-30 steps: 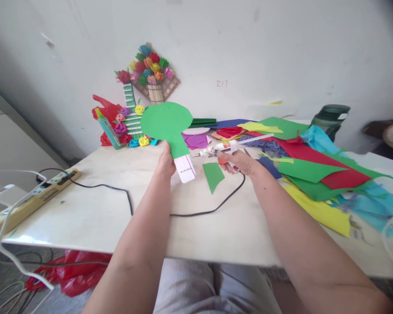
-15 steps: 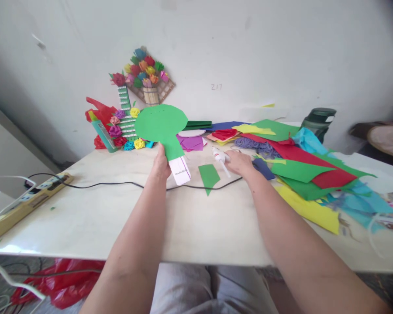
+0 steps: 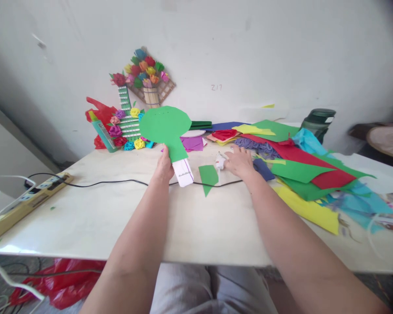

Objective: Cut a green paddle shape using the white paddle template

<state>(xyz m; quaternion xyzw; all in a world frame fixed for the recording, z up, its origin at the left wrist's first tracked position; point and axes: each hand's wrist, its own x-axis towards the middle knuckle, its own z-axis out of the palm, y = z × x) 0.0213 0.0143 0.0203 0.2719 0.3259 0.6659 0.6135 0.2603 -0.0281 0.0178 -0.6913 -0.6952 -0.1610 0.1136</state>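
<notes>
My left hand (image 3: 164,165) is closed on the edge of a green paper cutout (image 3: 165,124), a rounded head on a narrower stem. A white strip (image 3: 183,173) with a purple line sticks out below the stem. My right hand (image 3: 239,161) is open, palm down, its fingers stretched forward over the table. Beside its thumb lies a white glue gun (image 3: 220,161), partly hidden by the hand; I cannot tell whether they touch. A pointed scrap of green paper (image 3: 208,178) lies between my hands, over a black cord (image 3: 221,186).
Coloured paper sheets (image 3: 301,170) and purple yarn (image 3: 258,147) are heaped at the right, before a dark green bottle (image 3: 317,124). Paper-flower crafts (image 3: 129,124) and a glue bottle (image 3: 102,133) stand at the back left. A power strip (image 3: 36,196) lies at the left edge.
My right hand has loosened from the glue gun, its fingers spreading, and the gun now rests on the table at a different angle. The green cutout has shifted slightly right with my left hand.
</notes>
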